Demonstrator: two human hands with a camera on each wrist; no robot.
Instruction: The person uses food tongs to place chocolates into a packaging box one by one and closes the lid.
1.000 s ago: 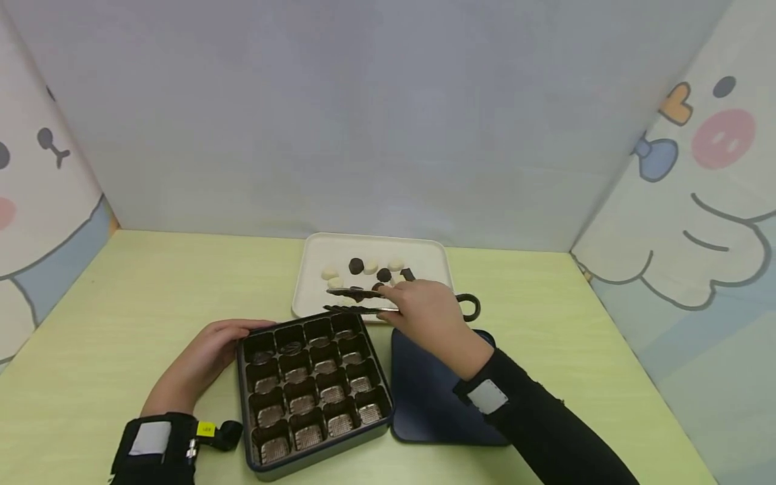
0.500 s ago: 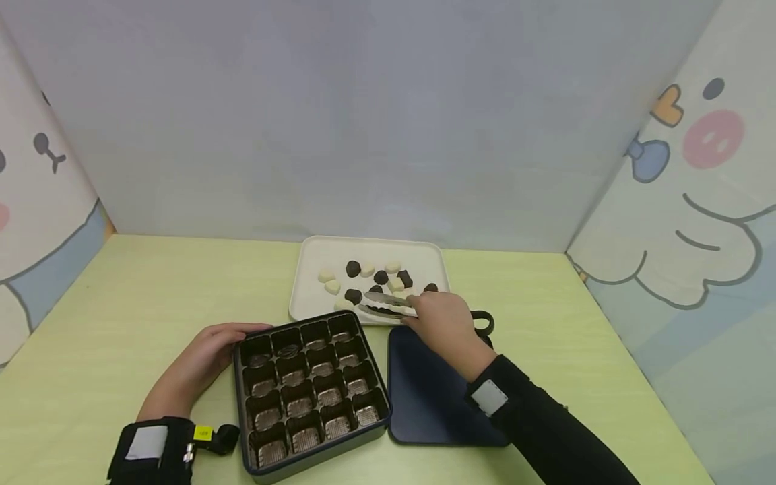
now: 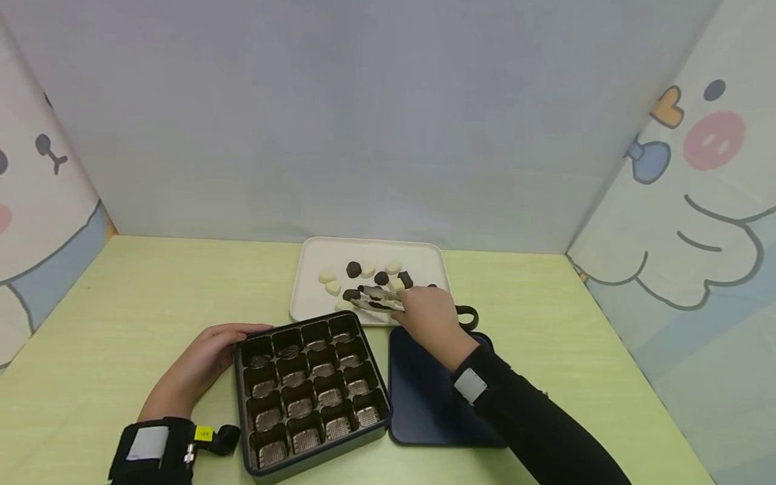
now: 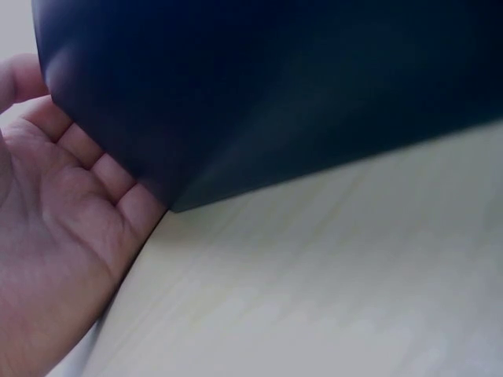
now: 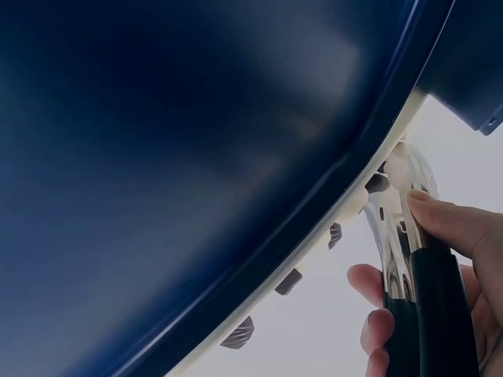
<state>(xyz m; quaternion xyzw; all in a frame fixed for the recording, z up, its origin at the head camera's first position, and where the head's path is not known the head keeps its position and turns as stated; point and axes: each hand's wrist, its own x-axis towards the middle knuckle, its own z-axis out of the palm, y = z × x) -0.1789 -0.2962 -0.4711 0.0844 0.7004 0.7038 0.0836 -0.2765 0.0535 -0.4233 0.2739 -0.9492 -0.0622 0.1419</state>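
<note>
In the head view my left hand [image 3: 209, 360] holds the far left corner of a dark box [image 3: 317, 397] with a brown divided insert. Its fingers reach round the box wall in the left wrist view, with the thumb at the edge. My right hand [image 3: 433, 323] grips metal tongs [image 5: 393, 236] with black handles, thumb on one arm and fingers curled round the other. The tongs' tips point left over a white tray [image 3: 315, 252], close to a dark chocolate [image 3: 351, 295]. Whether they touch it I cannot tell. Several dark and white chocolates lie on the tray, some hidden by hand and tongs.
A dark blue lid [image 3: 436, 411] lies flat to the right of the box, under my right forearm. Behind the tray rises a grey wall [image 3: 339, 135]. Cartoon-printed panels [image 3: 697, 202] flank the pale yellow table [image 3: 182, 276].
My right hand first shifted right with the tongs, then came back slightly left, bringing the tips to a dark chocolate. The left hand and the box stay in place.
</note>
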